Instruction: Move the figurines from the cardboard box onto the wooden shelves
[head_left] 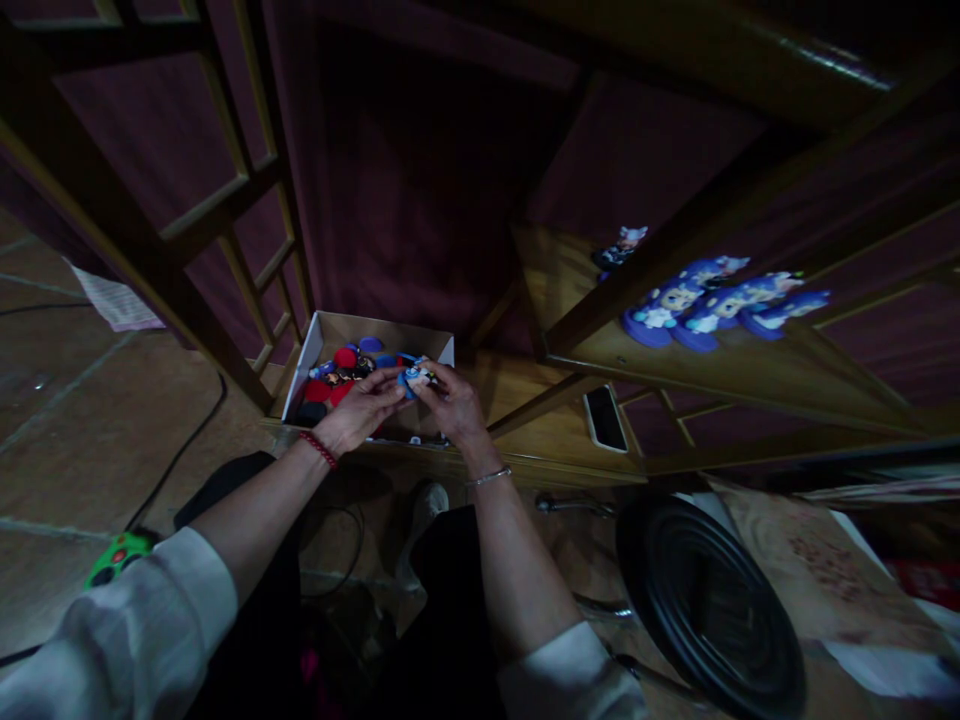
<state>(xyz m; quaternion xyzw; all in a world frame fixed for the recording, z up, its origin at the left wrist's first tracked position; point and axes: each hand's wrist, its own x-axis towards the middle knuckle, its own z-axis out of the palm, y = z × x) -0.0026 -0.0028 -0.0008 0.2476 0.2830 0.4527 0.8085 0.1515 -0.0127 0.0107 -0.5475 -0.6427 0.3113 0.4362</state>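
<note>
Between my two hands is a small blue and white figurine (pixel 417 377), held over a white cardboard box (pixel 315 330). My left hand (pixel 366 408) has its fingers closed on the figurine's left side. On its other side, the fingers of my right hand (pixel 454 402) pinch it. Inside the box lie more figurines with red, blue and black round bases, such as a red base (pixel 345 357) and a purple base (pixel 370 344). My hands hide part of the box's contents.
Several blue figurines (pixel 675 300) stand on a wooden shelf (pixel 585 340) at right, with a darker figurine (pixel 626 245) behind. A phone (pixel 606 418) lies on the lower board. A black round stool (pixel 709 600), a green game controller (pixel 120 556) and cables are near the floor.
</note>
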